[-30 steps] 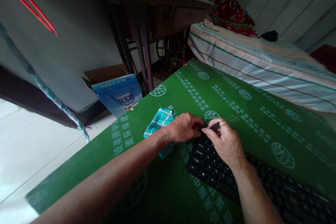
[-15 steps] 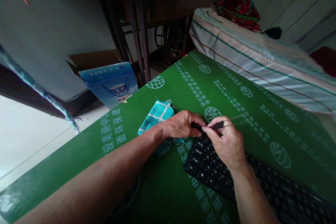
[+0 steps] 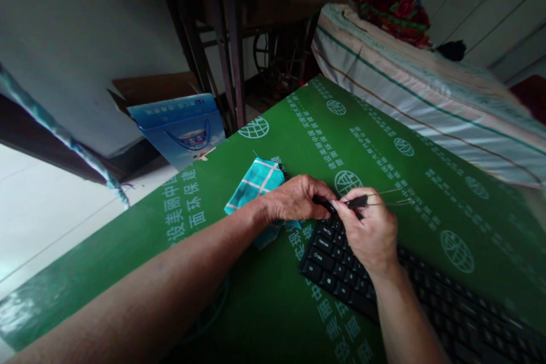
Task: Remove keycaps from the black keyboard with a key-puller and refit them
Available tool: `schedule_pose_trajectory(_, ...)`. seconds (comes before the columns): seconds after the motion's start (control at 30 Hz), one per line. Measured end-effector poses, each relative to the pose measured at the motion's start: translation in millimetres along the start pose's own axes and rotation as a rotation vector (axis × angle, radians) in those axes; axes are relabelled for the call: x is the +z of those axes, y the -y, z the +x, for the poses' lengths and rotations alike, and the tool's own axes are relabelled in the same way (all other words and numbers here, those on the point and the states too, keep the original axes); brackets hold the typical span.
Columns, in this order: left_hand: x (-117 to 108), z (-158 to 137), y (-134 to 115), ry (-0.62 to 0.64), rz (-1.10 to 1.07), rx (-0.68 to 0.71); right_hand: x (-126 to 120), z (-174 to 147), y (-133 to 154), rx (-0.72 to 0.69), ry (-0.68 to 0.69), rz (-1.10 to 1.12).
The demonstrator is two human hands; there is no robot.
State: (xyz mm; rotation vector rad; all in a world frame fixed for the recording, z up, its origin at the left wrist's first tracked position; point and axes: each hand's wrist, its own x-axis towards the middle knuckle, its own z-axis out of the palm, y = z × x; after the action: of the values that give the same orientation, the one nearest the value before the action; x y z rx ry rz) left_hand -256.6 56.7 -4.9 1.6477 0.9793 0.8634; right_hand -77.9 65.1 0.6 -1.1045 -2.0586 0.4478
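A black keyboard lies at a slant on the green table, its far left corner under both hands. My left hand is closed round that corner, thumb and forefinger on the keys at the edge. Close against it, my right hand pinches a keycap puller with a black grip. Its thin wire prongs point right, away from the keyboard. The fingertips of both hands meet over the corner keys and hide what is between them. A turquoise checked cloth lies folded beneath my left wrist.
The green table is printed with white lettering and globes. Past its left edge stand a blue gift bag and a cardboard box. A bed runs along the far right side. Dark wooden furniture legs rise behind the table.
The view has shifted slightly. Both hands stay together at the keyboard's corner with nearly the same grip, and the keycap puller's wires have tilted a little.
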Motion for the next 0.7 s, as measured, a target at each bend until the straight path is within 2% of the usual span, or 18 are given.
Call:
schedule_pose_trajectory(0.47,11,2,-4,-0.105,0.151,0.02,4,-5,-5,0.034,-0.053,0.064)
schedule_pose_trajectory(0.7,14,2,-4,-0.118,0.301,0.067,5,-8,-5,0.049,-0.059,0.097)
